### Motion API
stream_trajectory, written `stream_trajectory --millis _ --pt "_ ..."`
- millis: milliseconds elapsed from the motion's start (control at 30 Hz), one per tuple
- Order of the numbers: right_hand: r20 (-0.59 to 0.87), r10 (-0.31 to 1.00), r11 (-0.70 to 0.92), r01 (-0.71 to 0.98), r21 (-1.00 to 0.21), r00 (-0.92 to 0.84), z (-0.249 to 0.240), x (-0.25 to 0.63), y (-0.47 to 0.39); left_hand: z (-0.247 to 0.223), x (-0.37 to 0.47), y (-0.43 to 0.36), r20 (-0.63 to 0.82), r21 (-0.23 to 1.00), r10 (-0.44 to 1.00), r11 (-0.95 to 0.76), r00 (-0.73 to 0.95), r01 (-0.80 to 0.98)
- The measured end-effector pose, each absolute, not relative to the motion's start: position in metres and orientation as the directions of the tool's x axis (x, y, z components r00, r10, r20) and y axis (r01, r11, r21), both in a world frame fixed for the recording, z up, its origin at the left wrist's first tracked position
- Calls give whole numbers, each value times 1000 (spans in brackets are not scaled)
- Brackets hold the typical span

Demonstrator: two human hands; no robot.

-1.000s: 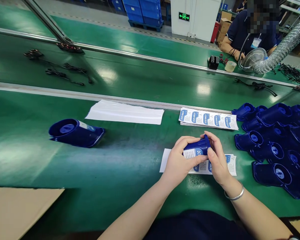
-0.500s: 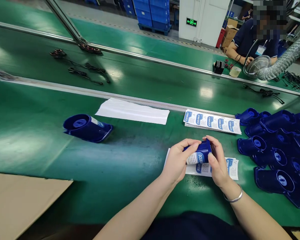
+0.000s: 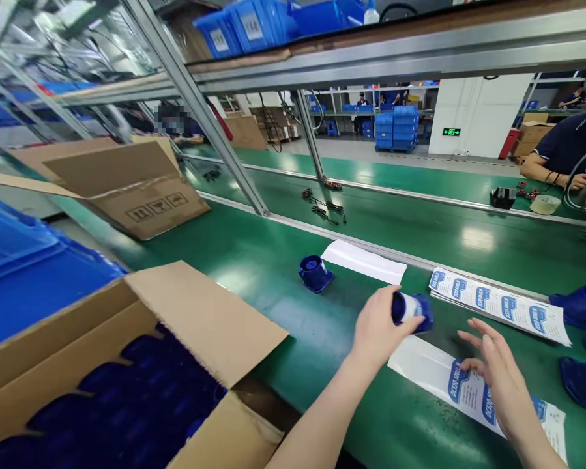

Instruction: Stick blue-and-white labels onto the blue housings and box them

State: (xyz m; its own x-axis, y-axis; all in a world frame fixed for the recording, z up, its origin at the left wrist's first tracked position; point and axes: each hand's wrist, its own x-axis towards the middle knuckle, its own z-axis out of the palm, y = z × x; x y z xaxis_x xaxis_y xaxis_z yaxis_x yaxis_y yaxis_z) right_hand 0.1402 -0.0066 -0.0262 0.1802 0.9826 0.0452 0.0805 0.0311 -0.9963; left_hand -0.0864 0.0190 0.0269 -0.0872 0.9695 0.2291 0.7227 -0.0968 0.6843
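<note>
My left hand is closed round a blue plastic housing that has a white label on its side, held above the bench. My right hand holds nothing; its fingers are apart and bent over a sheet of labels printed in blue and white. Part of that sheet is bare backing. A second blue housing with a label stands on the green bench to the left. Behind it lies a blank white sheet. A stack of label sheets rests farther back on the right.
At the lower left an open cardboard box contains several blue housings. Another open carton stands beyond it. More blue housings sit at the right edge. A metal upright rises from the bench. A co-worker sits across.
My view has turned left, bringing the boxes into sight. The right hand has let go of the housing, which stays in my left hand, and the two hands have moved apart.
</note>
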Motion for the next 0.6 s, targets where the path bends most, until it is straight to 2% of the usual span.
stream_trajectory --millis 100,267,467,600 --pt "-38 983 -57 104 -993 179 -22 139 -10 21 -127 24 182 524 963 78 -201 848" --pt "-40 995 -58 209 -976 91 -23 144 -10 11 -158 32 196 432 950 140 -244 891" --pt "145 989 127 313 -941 36 -28 146 -5 14 -166 53 369 305 856 256 -362 917" --pt "313 950 264 487 -832 19 -25 154 2 19 -190 67 372 304 800 374 -471 876"
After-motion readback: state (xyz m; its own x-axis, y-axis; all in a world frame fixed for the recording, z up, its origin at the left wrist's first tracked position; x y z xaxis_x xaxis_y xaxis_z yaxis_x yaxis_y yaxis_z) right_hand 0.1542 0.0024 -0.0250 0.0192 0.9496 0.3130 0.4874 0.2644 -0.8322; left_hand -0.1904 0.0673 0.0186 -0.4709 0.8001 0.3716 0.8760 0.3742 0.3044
